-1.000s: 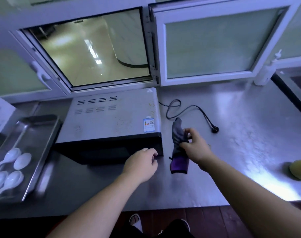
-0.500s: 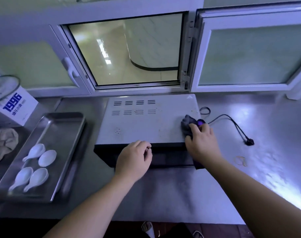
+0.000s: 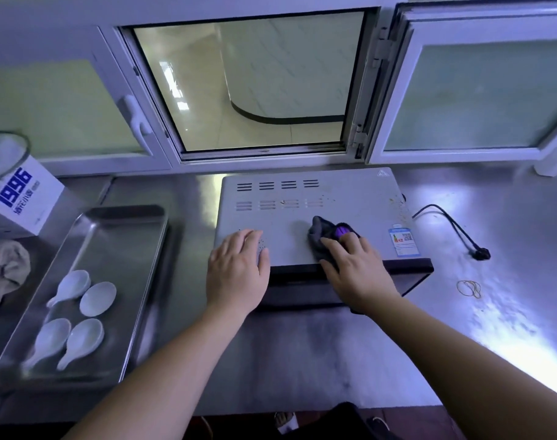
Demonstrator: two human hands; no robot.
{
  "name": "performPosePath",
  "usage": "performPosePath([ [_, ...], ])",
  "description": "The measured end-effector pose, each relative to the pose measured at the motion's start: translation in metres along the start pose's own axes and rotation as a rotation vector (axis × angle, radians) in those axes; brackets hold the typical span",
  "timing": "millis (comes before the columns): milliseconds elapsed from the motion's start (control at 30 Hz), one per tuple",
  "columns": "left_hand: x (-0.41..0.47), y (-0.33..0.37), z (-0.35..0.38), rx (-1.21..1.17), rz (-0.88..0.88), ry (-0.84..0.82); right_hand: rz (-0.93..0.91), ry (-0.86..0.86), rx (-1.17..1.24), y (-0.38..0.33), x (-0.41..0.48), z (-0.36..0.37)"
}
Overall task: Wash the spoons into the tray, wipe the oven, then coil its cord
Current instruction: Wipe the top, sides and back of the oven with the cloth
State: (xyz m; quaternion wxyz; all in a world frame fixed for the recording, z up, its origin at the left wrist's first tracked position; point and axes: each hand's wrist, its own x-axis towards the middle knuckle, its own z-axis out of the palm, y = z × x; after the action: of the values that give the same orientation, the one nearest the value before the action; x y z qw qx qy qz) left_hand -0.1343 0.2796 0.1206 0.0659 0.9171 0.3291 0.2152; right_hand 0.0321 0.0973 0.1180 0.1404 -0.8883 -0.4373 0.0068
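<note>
Head: cloth (image 3: 322, 237) under R hand (image 3: 356, 271) on oven (image 3: 315, 214) top.

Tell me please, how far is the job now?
Done: four white spoons lie in the metal tray. In hand: the right hand presses a dark cloth on the oven top while the left hand steadies it; specks remain near the right edge. Left: the cord lies uncoiled on the counter.

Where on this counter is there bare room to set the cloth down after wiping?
Bare steel in front of the oven, between your forearms, and right of it beyond the cord and rubber band. The left is crowded: tray with spoons, rag, box.
</note>
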Motion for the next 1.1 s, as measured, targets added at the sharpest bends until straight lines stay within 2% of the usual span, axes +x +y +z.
performPosePath([
  [133, 0.010, 0.013, 0.001, -0.022, 0.035, -0.051, 0.023, 0.047, -0.062, 0.008, -0.007, -0.005],
  [467, 0.020, 0.036, 0.004, -0.023, 0.035, -0.097, 0.237, 0.164, -0.178, 0.078, -0.020, -0.014],
  [633, 0.029, 0.047, 0.006, 0.010, 0.004, -0.098, 0.348, 0.213, -0.131, 0.086, -0.006, -0.017],
  [733, 0.036, 0.054, 0.009, 0.031, -0.012, -0.101, 0.334, 0.233, -0.058, 0.096, 0.008, -0.021],
  [1100, 0.041, 0.069, 0.005, 0.099, -0.085, -0.108, 0.184, 0.082, 0.010, 0.139, 0.109, -0.027],
])
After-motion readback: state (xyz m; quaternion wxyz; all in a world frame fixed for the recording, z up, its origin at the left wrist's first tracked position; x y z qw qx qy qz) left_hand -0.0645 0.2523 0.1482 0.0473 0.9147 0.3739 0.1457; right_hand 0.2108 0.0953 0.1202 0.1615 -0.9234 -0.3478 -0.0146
